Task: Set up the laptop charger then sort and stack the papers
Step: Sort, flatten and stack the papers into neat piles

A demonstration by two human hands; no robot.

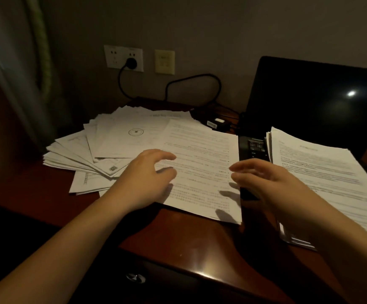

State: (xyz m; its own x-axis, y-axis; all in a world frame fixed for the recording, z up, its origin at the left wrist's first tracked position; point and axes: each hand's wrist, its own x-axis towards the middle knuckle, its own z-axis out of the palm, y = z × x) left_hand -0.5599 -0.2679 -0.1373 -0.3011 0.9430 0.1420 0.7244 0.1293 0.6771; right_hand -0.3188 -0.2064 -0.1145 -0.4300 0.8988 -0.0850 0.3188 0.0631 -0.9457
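- Left hand [147, 178] and right hand [266, 183], fingers loose and apart, hold nothing, hovering at the middle sheet [200, 150].
- Fanned papers [103, 141] lie left; a stack [322, 167] lies on the laptop [309, 95].
- Charger plug [131, 62] sits in the wall socket [114, 58].

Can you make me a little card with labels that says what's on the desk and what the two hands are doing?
desk: dark wood
plug: in the wall socket
charger brick: behind the papers, beside the laptop
laptop: open, screen dark
messy papers: fanned out on the left
middle sheet: on top, between the hands
neat stack: on the laptop's keyboard
left hand: open, at the sheet's left edge
right hand: open, by the sheet's right edge, holding nothing
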